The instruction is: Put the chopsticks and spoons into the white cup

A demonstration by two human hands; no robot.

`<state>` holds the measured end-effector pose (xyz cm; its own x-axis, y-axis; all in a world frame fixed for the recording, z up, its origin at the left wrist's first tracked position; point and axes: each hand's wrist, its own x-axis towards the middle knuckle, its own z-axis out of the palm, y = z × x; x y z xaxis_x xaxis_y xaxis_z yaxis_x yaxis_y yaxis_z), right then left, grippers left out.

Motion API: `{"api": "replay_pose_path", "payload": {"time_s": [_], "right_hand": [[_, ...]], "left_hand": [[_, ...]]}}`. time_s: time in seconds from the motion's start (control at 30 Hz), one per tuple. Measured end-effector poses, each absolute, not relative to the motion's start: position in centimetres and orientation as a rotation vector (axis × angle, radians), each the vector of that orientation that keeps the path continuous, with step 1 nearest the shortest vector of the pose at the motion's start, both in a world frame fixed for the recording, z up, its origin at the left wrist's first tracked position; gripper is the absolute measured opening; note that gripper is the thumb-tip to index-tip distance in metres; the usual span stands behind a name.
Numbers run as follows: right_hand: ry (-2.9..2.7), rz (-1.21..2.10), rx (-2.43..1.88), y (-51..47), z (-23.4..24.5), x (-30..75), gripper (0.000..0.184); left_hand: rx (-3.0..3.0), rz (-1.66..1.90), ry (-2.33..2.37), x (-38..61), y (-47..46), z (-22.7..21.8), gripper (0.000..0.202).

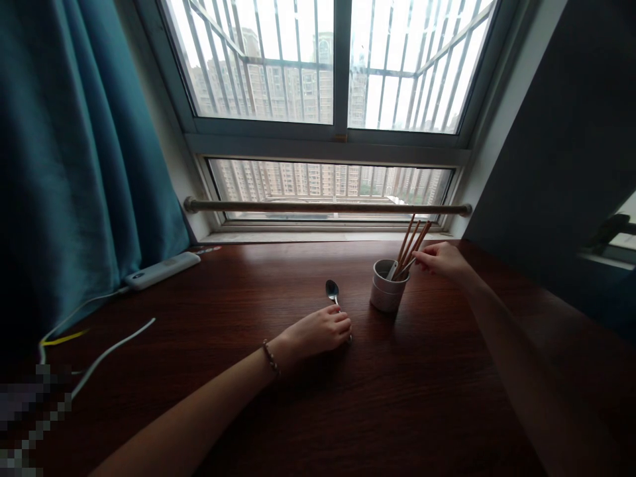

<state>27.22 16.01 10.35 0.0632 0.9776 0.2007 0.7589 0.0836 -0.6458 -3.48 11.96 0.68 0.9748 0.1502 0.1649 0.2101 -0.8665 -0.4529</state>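
Note:
A metal spoon [332, 289] lies on the dark wooden table, its bowl pointing toward the window. My left hand [325, 329] is closed over the spoon's handle, and the handle's end shows below the fingers. To the right stands a light grey cup [386, 297], upright, with several wooden chopsticks [408, 245] leaning out of it. A white handle [393, 270] also rests inside the cup. At the cup's right rim, my right hand [440, 260] pinches a thin light-coloured handle [409, 264] that slants into the cup. Its lower end is hidden by the cup.
A white power strip [163, 270] lies at the back left beside the blue curtain [84, 165]. A white cable [114, 346] and a yellow strip [64, 338] are at the left. Behind the table, a horizontal rail [322, 207] crosses the window. A dark wall rises at right.

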Motion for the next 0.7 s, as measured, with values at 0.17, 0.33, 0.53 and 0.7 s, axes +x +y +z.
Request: {"api": "replay_pose_path", "payload": {"time_s": [0.17,0.33,0.53,0.7], "right_hand": [[-1.791,0.305,-1.759,15.2,11.0,27.6,0.045],[-1.744,-0.23,-1.605,12.6,12.8,26.3,0.052],[-2.051,-0.02,-1.223,9.7,13.2,22.9,0.036],[-2.435,0.292,-0.773,8.2,11.6,19.6,0.02]], "left_hand": [[-2.644,-0.192,-0.279,-3.5,12.0,0.8,0.007],[-2.659,-0.248,-0.265,-3.7,11.8,1.0,0.011],[-2.635,-0.592,-0.358,-4.3,11.7,1.8,0.013],[-2.6,-1.146,-0.467,-4.1,10.5,3.5,0.013]]}}
